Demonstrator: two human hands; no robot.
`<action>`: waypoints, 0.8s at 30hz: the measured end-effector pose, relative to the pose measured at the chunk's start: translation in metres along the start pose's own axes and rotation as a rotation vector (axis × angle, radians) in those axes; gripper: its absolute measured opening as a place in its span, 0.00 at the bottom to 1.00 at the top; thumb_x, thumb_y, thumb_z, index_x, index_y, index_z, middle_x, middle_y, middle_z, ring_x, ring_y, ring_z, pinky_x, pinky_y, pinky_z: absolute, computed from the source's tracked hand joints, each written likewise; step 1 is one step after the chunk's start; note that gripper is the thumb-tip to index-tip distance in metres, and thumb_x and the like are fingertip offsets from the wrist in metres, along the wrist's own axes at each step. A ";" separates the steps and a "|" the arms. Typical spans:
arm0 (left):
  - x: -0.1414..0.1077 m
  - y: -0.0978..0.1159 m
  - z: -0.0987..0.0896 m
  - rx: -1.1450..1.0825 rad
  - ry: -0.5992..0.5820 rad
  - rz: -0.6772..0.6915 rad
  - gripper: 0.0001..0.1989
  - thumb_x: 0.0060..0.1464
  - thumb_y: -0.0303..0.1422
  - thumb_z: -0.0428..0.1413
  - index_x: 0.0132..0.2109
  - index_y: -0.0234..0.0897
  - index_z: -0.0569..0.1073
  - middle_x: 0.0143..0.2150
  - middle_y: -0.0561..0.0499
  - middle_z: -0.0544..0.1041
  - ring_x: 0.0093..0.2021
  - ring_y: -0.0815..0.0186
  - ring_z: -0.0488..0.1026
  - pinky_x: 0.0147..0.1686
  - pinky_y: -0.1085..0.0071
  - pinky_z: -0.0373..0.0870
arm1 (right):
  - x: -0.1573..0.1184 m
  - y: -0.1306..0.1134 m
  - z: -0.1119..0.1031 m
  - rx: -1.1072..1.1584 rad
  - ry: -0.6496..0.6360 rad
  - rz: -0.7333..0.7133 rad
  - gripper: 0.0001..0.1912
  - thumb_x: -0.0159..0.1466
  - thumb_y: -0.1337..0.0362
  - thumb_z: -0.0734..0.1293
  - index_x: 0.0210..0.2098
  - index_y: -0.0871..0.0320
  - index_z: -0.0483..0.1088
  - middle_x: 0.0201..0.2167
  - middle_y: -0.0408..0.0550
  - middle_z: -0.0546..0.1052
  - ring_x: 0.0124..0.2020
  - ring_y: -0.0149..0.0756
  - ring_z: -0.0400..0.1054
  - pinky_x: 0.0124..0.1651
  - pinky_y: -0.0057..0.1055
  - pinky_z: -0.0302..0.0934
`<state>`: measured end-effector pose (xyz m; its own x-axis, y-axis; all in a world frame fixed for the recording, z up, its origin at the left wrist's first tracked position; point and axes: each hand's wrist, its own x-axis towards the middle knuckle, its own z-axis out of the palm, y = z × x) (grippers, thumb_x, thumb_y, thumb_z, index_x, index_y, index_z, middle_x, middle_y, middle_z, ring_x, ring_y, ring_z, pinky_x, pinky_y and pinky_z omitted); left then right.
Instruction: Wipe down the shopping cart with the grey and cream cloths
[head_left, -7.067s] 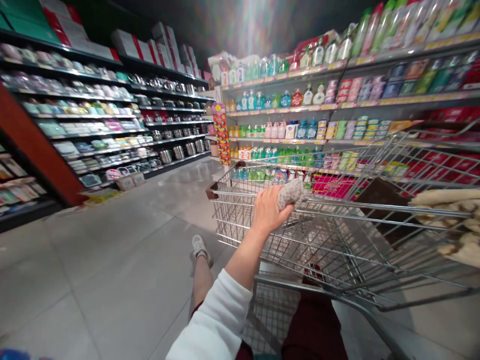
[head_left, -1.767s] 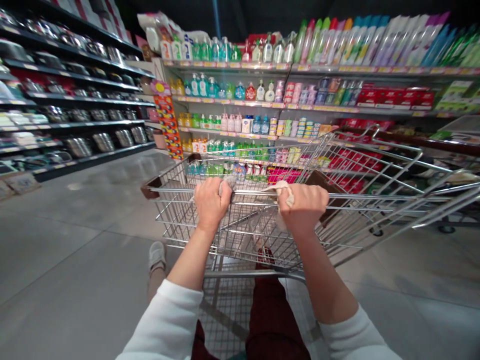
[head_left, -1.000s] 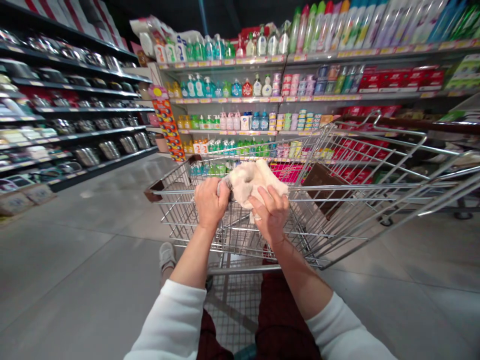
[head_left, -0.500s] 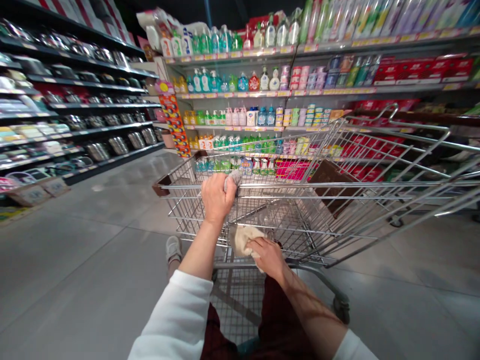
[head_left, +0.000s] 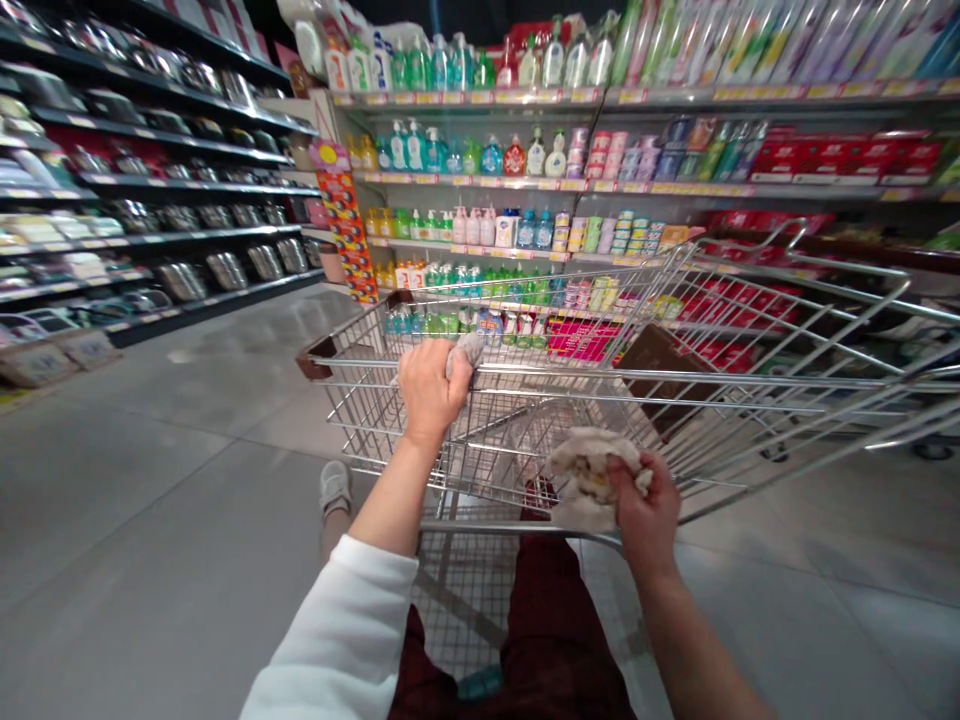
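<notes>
Metal pots (head_left: 227, 269) on dark shelves (head_left: 225, 297), pump bottles (head_left: 415, 146), red boxes (head_left: 828, 158), grey tiled floor (head_left: 135, 520)

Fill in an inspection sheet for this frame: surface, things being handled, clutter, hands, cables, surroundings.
Surface: wire cart with metal rails, on a grey floor.
Things handled: grey cloth at the upper rail; crumpled cream cloth with dark stains, lower down.
Clutter: low boxes at the far left, contents unclear.
Hands: left hand closed on the grey cloth at the rail; right hand gripping the cream cloth.
Cables: nothing seen.
Surroundings: pump bottles on shelves ahead, steel pots on shelves at left.
</notes>
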<state>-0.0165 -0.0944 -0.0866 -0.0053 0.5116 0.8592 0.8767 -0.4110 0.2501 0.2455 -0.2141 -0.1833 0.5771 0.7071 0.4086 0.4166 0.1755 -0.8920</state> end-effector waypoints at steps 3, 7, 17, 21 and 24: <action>0.000 0.000 -0.002 0.004 -0.011 -0.002 0.14 0.65 0.38 0.41 0.36 0.41 0.68 0.34 0.47 0.72 0.38 0.60 0.67 0.41 0.64 0.56 | 0.027 -0.041 0.007 -0.050 0.360 -0.384 0.20 0.61 0.49 0.66 0.39 0.62 0.68 0.35 0.48 0.73 0.35 0.30 0.66 0.42 0.28 0.62; 0.000 0.000 -0.003 -0.022 -0.003 0.008 0.14 0.65 0.38 0.41 0.37 0.40 0.69 0.35 0.47 0.73 0.39 0.60 0.67 0.41 0.64 0.56 | 0.049 -0.073 0.036 -0.336 0.372 -0.942 0.12 0.66 0.57 0.62 0.42 0.58 0.70 0.53 0.53 0.72 0.59 0.41 0.63 0.65 0.46 0.52; -0.001 -0.002 0.002 -0.032 0.052 0.002 0.15 0.65 0.38 0.40 0.34 0.41 0.67 0.32 0.48 0.71 0.37 0.61 0.67 0.40 0.63 0.57 | 0.000 0.019 0.086 -0.564 0.043 -1.189 0.19 0.61 0.68 0.66 0.50 0.50 0.73 0.59 0.46 0.69 0.67 0.35 0.54 0.74 0.44 0.33; 0.000 -0.001 0.002 -0.035 0.032 -0.004 0.15 0.65 0.38 0.40 0.35 0.41 0.67 0.33 0.48 0.72 0.37 0.61 0.67 0.41 0.63 0.57 | -0.012 0.047 0.085 -0.541 -0.041 -1.195 0.25 0.59 0.73 0.64 0.53 0.47 0.73 0.59 0.43 0.69 0.67 0.32 0.54 0.75 0.40 0.32; 0.000 -0.001 0.000 -0.038 0.028 0.002 0.14 0.65 0.37 0.41 0.35 0.41 0.68 0.33 0.48 0.72 0.37 0.61 0.67 0.41 0.63 0.57 | -0.014 0.045 0.084 -0.562 -0.082 -1.198 0.26 0.58 0.74 0.65 0.54 0.47 0.73 0.59 0.43 0.68 0.67 0.32 0.54 0.75 0.41 0.32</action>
<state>-0.0169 -0.0938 -0.0871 -0.0170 0.4896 0.8718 0.8580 -0.4406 0.2642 0.1974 -0.1584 -0.2457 -0.3841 0.3576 0.8512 0.8788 0.4244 0.2183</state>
